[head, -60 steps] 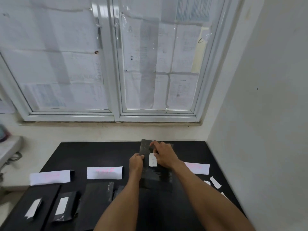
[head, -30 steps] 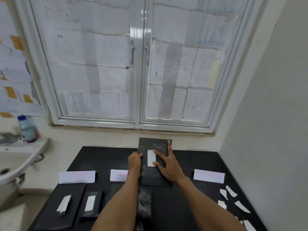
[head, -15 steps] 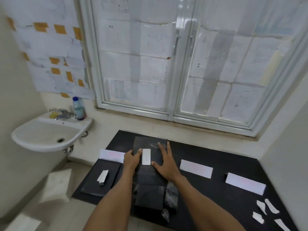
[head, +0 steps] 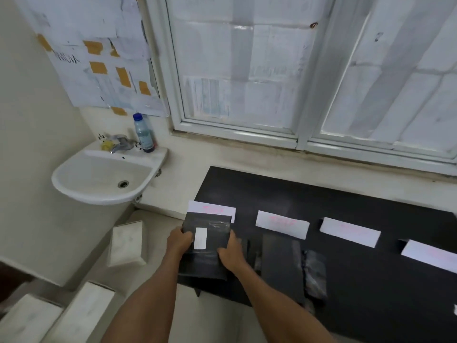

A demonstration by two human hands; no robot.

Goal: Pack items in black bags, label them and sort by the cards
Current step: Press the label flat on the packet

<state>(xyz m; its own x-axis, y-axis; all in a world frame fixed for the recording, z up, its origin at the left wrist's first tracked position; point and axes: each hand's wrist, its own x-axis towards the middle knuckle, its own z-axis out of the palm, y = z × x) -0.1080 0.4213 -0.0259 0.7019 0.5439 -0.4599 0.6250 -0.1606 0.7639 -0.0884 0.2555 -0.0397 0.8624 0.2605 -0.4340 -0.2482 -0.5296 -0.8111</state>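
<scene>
Right of the leftmost card [head: 215, 208], other black bags [head: 282, 261] lie on the worktop [head: 346, 194]. The labelled black bag [head: 213, 228] overlaps that card's near edge, its long axis pointing at the card, label up. The left hand [head: 179, 241] and right hand [head: 232, 254] grip its sides with curled fingers.

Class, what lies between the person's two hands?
In the head view, a black bag bearing a white label lies between the left hand and right hand.
</scene>
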